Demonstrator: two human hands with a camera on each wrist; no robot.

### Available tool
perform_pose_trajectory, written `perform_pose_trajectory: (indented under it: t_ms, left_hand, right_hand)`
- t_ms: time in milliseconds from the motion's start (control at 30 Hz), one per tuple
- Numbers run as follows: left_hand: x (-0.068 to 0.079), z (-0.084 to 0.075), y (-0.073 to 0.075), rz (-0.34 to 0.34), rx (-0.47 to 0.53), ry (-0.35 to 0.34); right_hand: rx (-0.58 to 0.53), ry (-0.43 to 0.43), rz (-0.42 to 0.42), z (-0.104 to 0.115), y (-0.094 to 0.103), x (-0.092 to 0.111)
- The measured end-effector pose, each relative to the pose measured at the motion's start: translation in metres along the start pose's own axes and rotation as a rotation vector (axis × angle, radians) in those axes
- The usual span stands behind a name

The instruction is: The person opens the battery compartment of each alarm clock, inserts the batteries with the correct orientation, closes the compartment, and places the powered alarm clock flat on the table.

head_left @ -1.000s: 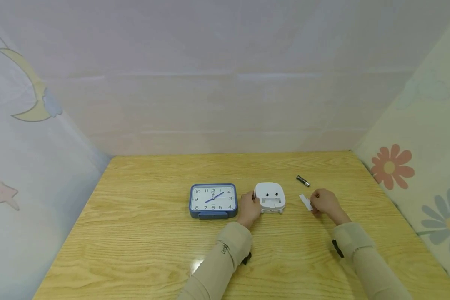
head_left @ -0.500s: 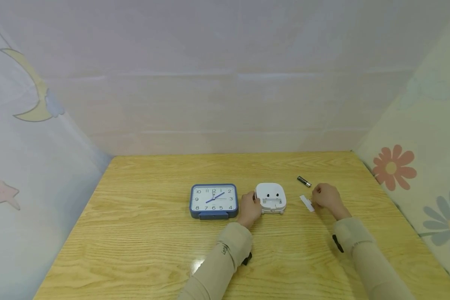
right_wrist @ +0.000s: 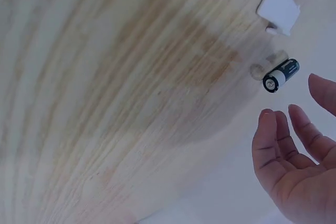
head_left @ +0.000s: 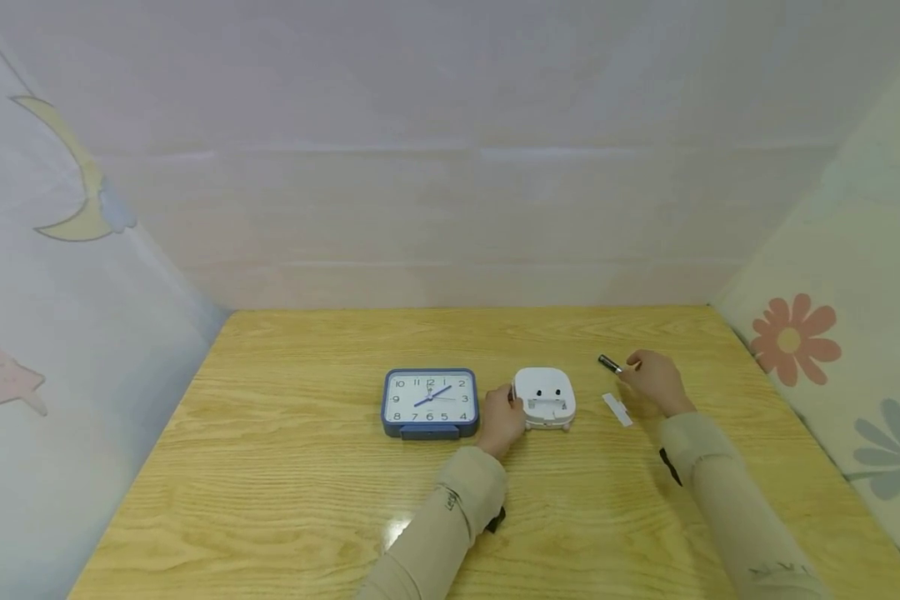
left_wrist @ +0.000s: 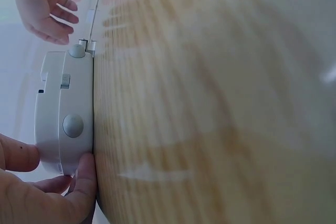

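A small white alarm clock (head_left: 542, 377) lies on the table with its back up, showing two black knobs and an uncovered battery slot. My left hand (head_left: 501, 425) grips its left edge; the left wrist view shows the thumb on one face and fingers around the lower side. A dark battery (head_left: 608, 363) lies to the clock's right, farther back. Close beside it, my right hand (head_left: 656, 383) hovers with fingers spread and loosely bent, holding nothing. In the right wrist view the battery (right_wrist: 282, 75) is just beyond those fingertips. The white battery cover (head_left: 617, 409) lies between the clock and my right hand.
A blue rectangular clock (head_left: 430, 404) with a white dial stands left of my left hand. The wooden table (head_left: 285, 467) ends at a pale cloth backdrop (head_left: 450, 225), with printed cloth on both sides.
My right hand has let go of the battery cover, leaving it on the table, and has moved back toward the battery. My left hand still holds the white clock in place.
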State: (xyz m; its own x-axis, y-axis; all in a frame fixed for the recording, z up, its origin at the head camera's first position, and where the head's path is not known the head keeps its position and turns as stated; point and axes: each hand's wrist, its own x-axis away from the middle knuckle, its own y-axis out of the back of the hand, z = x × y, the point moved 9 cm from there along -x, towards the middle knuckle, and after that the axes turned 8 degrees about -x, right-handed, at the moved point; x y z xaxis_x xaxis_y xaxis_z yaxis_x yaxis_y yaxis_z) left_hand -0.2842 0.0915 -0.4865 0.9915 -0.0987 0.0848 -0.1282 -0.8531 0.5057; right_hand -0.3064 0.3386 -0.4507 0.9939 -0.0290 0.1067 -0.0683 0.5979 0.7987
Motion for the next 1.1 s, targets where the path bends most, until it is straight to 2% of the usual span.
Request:
perform_pose_trajectory:
  t_ms: [200,333,467,767,933,1100]
  left_hand:
    - [0.002,0.000,-0.002,0.002,-0.012,-0.004]
    - [0.003,0.000,-0.003,0.001,-0.014,-0.008]
    - [0.003,0.001,-0.003,0.006,-0.009,-0.002]
    - [0.003,0.002,-0.002,-0.005,-0.016,0.013]
    - [0.001,0.002,-0.001,-0.024,-0.037,0.007]
    - [-0.002,0.004,-0.003,-0.013,-0.034,0.024]
  right_hand:
    - [0.023,-0.032,0.084,-0.007,-0.009,-0.009]
    - [0.102,-0.021,0.123,-0.007,-0.016,-0.011]
    - [0.159,-0.023,0.130,-0.010,-0.019,-0.013]
    - [0.174,-0.026,0.098,-0.009,-0.020,-0.018]
    - [0.150,-0.053,0.120,-0.010,-0.021,-0.018]
    - [0.112,-0.080,0.119,-0.012,-0.020,-0.017]
